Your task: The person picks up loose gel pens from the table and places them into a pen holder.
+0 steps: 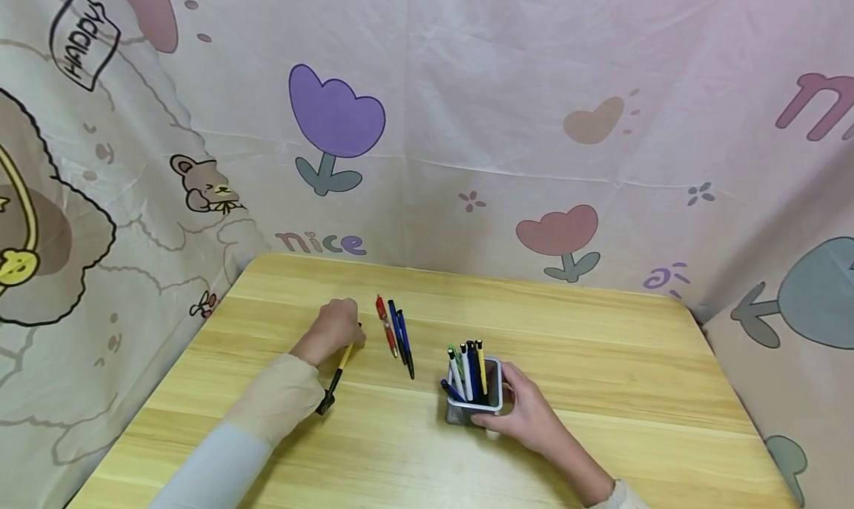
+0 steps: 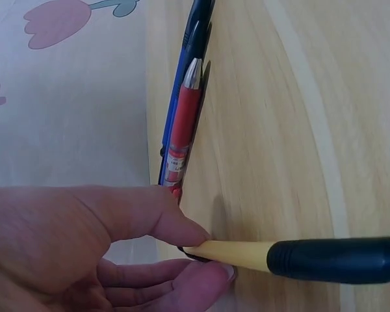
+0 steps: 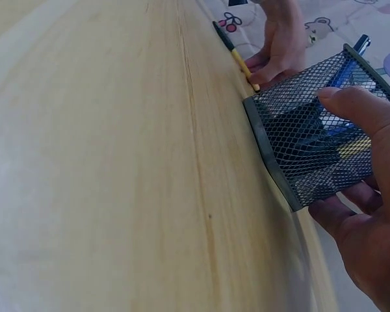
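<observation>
My left hand (image 1: 336, 324) pinches a yellow-and-black pen (image 1: 346, 356) over the left part of the table. In the left wrist view, thumb and fingertips close on the yellow end of the pen (image 2: 240, 253), and its black section points right. My right hand (image 1: 527, 409) grips a square mesh pen holder (image 1: 495, 390) by its side, thumb in front and fingers behind. Several pens (image 1: 470, 372), white, dark, yellow and green, stand in the holder. In the right wrist view, the thumb lies across the holder's mesh wall (image 3: 299, 136).
Between the hands, a red pen (image 1: 386, 325) and two dark blue pens (image 1: 402, 340) lie side by side on the wooden table (image 1: 600, 338). A printed cloth (image 1: 454, 109) hangs behind the table and along both sides.
</observation>
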The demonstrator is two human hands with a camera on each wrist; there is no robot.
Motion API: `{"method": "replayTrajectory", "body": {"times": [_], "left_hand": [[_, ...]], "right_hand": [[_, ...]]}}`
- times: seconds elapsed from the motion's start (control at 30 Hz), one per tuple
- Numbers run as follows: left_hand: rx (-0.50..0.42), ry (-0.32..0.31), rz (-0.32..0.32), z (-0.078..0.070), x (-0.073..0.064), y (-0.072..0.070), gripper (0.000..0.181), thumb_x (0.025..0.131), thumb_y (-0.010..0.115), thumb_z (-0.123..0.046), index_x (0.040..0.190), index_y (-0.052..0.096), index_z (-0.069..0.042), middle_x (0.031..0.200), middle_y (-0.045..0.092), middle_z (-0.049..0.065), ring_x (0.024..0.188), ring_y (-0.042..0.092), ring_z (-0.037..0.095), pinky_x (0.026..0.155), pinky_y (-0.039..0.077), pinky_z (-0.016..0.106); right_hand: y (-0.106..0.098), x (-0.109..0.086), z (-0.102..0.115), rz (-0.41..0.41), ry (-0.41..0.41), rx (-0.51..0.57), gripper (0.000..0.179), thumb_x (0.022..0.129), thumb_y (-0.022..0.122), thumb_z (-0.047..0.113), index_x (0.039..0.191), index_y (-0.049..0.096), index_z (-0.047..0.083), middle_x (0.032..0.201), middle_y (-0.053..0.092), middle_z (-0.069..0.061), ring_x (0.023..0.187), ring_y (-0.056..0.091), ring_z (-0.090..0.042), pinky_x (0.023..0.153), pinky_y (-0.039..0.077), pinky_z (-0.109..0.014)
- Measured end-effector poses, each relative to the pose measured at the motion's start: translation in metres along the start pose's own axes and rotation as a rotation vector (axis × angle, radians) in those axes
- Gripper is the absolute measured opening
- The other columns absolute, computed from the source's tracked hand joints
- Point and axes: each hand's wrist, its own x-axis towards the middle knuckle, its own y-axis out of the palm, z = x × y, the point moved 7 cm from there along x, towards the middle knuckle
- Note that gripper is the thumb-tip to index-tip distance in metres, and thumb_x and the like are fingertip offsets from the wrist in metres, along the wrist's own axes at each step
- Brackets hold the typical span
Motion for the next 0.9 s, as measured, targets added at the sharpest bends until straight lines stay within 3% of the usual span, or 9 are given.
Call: {"method": "replayTrajectory", "body": {"times": [0.23,0.4,0.6,0.9], "left_hand": [[-0.018,0.016,0.013,-0.003,-0.002,-0.003,0.042,0.068,0.07,0.004,0.052,0.037,-0.017,0.053,0.028,-0.004,0.05,0.029,0.014,0.047,0.029,0.024],[-0.064,0.052,-0.003,-0.004,-0.004,-0.006,0.046,0.069,0.066,0.005,0.05,0.033,-0.02,0.05,0.02,-0.008,0.049,0.018,0.01,0.045,0.02,0.023],[-0.072,0.114,-0.04,-0.009,-0.009,-0.015,0.05,0.081,0.066,0.0,0.05,0.031,-0.02,0.051,0.019,-0.009,0.05,0.017,0.008,0.048,0.02,0.022],[-0.066,0.19,-0.066,-0.035,-0.021,-0.035,0.046,0.083,0.059,0.003,0.057,0.029,-0.019,0.056,0.019,-0.006,0.052,0.02,0.01,0.055,0.022,0.025]], "right_hand": [[0.0,-0.001,0.0,0.004,0.001,0.005,0.078,0.071,0.095,0.024,0.139,0.057,0.014,0.13,0.065,-0.006,0.12,0.064,-0.014,0.102,0.055,-0.023],[0.0,0.0,-0.002,0.006,0.004,0.005,0.078,0.072,0.095,0.026,0.139,0.057,0.014,0.13,0.065,-0.006,0.12,0.064,-0.016,0.102,0.056,-0.025],[0.0,-0.001,-0.001,0.007,0.003,0.01,0.079,0.072,0.095,0.026,0.139,0.056,0.014,0.13,0.065,-0.006,0.12,0.064,-0.016,0.102,0.057,-0.027],[0.0,-0.001,-0.001,0.005,-0.005,0.011,0.079,0.072,0.095,0.025,0.139,0.056,0.013,0.13,0.065,-0.006,0.119,0.064,-0.014,0.101,0.057,-0.026]]}}
